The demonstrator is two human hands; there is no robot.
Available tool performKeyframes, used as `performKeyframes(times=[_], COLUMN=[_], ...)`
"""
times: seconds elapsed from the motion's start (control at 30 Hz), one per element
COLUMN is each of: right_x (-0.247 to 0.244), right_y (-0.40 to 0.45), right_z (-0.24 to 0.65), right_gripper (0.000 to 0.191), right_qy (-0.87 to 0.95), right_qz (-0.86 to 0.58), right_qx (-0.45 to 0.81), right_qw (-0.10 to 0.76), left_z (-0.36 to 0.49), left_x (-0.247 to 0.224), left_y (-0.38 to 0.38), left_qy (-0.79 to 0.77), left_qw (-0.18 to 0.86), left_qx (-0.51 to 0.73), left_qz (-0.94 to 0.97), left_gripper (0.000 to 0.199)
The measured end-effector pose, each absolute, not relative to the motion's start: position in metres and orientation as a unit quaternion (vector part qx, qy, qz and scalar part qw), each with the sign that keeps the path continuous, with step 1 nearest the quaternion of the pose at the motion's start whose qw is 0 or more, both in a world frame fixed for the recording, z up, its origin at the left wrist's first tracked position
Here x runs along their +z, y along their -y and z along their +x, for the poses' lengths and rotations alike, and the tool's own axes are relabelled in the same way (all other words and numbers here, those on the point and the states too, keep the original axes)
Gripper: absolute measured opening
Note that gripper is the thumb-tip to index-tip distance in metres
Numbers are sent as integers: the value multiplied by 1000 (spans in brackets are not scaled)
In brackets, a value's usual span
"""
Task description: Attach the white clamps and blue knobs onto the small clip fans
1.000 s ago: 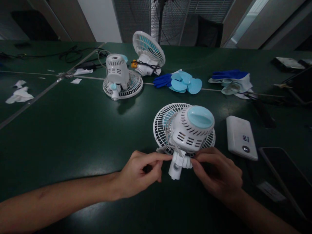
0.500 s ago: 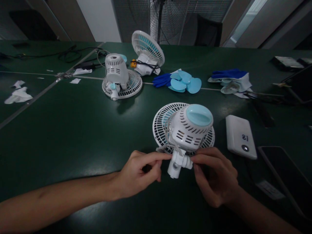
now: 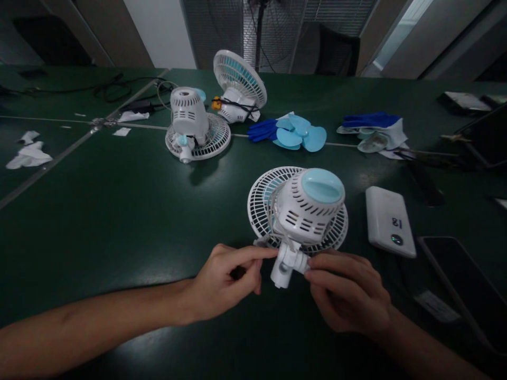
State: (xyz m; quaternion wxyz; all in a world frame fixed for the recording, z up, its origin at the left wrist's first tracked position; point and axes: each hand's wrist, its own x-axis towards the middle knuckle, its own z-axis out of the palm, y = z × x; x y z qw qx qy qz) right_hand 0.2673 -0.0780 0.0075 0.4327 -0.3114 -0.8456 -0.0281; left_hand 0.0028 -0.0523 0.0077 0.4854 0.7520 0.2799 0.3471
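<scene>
A white desk fan (image 3: pixel 301 211) with a pale blue cap lies face down on its grille. Its clamp neck (image 3: pixel 283 269), a white jointed piece, points toward me. My left hand (image 3: pixel 229 282) touches the neck's left side with an outstretched index finger; its other fingers curl under and grip nothing visible. On the right side of the joint, the thumb and fingers of my right hand (image 3: pixel 348 290) pinch a small white knob (image 3: pixel 302 262), which they partly hide. A thin cord runs down the fan body.
Two more fans, one face down (image 3: pixel 190 121) and one tilted (image 3: pixel 240 87), stand farther back. Near them lie light blue fan blades (image 3: pixel 301 133) and blue-and-white gloves (image 3: pixel 372 129). A white power bank (image 3: pixel 390 221) and a dark phone (image 3: pixel 463 285) lie to the right.
My right hand has shifted slightly left, and its fingers have closed around the knob. The left hand and the fan have barely moved.
</scene>
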Motion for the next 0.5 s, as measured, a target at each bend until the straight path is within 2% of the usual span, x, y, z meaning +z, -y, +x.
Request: performKeyframes(times=[0.17,0.5], right_x=[9,10], right_y=[78,78], right_z=[266,264], right_gripper=[20,27], right_qy=[852,857], right_qz=[-305,-294], right_qx=[-20,23], right_qw=[425,422], left_z=[3,4], left_x=[6,10], left_y=[53,52], left_qy=[-276,-274], left_qw=[490,497], left_qx=[347,358], left_qz=[751,741], left_gripper=[36,33])
